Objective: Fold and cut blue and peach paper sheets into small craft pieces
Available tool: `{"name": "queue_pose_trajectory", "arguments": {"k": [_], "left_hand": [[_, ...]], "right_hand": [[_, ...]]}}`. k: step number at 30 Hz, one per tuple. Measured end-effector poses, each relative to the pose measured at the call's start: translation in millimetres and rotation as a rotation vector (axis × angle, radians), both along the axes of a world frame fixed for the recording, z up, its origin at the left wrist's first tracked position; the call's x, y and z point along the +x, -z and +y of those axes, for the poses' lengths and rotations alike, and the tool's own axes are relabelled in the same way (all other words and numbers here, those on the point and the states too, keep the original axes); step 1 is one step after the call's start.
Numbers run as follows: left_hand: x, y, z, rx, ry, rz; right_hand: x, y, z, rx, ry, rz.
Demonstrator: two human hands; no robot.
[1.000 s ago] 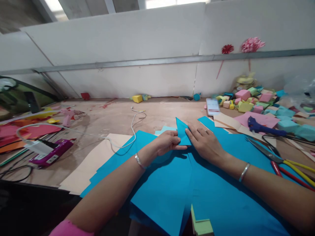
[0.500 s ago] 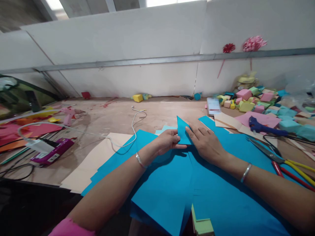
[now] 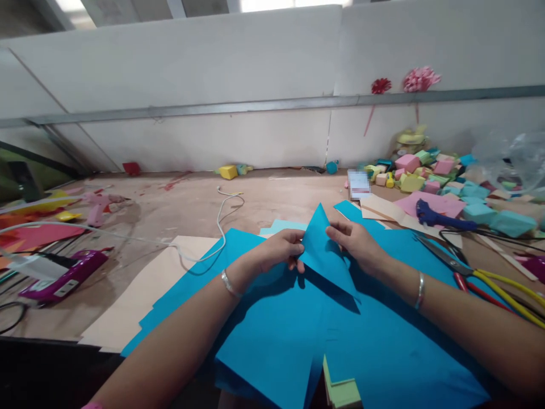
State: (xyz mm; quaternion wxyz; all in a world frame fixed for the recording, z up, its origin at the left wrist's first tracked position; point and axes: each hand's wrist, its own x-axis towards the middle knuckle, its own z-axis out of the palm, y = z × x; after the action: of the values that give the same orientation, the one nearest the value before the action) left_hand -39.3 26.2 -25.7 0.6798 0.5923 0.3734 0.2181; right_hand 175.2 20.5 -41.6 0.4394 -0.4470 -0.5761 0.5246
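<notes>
A folded blue paper triangle (image 3: pixel 326 250) is held up over large blue sheets (image 3: pixel 272 341), its point upward. My left hand (image 3: pixel 283 250) pinches its left edge between thumb and fingers. On the other side, my right hand (image 3: pixel 355 244) grips the upper right edge with thumb and fingertips. The triangle's lower right corner hangs free and casts a shadow on the sheets below.
Scissors (image 3: pixel 464 270) and a blue glue gun (image 3: pixel 443 216) lie at the right, near a pile of paper blocks (image 3: pixel 479 211). A purple power strip (image 3: pixel 63 278), a white cable (image 3: pixel 219 218) and a pink glue gun (image 3: pixel 99 205) are at the left.
The blue triangle has turned and opened out, so its lower right corner now extends toward me. My right hand no longer lies flat on it but pinches its edge. The view has shifted slightly right.
</notes>
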Motion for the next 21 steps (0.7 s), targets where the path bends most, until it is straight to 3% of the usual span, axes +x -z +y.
{"name": "queue_pose_trajectory", "arguments": {"k": [12,15,21], "left_hand": [[9,2.3,-7,0.059,-0.106,0.01],[10,-1.7,-10,0.068,-0.089,0.053],[15,-7.1,-20,0.066,0.007,0.094]], "right_hand": [[3,11.1,5,-0.046,0.06,0.168],[3,5.7,4,-0.049,0.068,0.178],[8,-4.5,8,-0.006,0.212,0.212]]}}
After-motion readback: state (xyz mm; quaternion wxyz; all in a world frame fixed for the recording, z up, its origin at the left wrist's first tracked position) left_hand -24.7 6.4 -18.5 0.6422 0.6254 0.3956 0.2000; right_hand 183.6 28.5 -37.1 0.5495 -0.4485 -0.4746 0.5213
